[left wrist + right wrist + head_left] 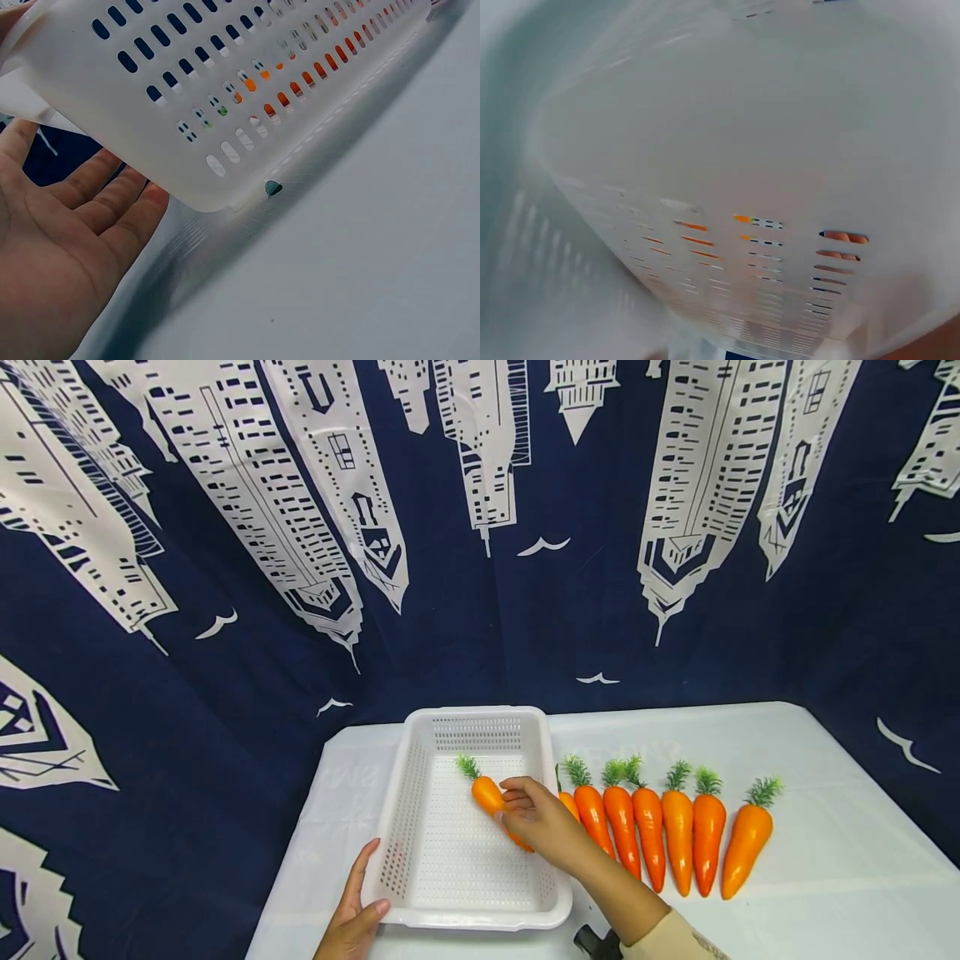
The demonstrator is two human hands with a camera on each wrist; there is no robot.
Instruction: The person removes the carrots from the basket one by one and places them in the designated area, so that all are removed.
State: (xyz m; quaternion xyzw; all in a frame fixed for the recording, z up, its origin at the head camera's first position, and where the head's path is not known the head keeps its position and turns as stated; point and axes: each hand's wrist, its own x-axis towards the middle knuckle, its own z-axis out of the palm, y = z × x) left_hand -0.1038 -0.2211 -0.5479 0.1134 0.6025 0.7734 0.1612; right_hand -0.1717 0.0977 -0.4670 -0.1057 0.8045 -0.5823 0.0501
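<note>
A white perforated plastic basket (420,810) stands on the table. My left hand (352,910) holds its near left corner, the thumb at the rim and the fingers (112,195) against the outer wall. Inside the basket, my right hand (543,827) grips an orange carrot (487,795) with a green leafy top, thumb and fingers round its middle. That carrot lies slanted, its top towards the far left and its tip towards the near right. In the right wrist view the basket wall (705,135) hides the hand and most of the carrot.
Right of the basket, several carrots (678,835) lie side by side on the white table (847,827), leafy tops towards the back. The right forearm covers parts of the nearest ones. A dark blue cloth (480,635) with white buildings hangs behind the table.
</note>
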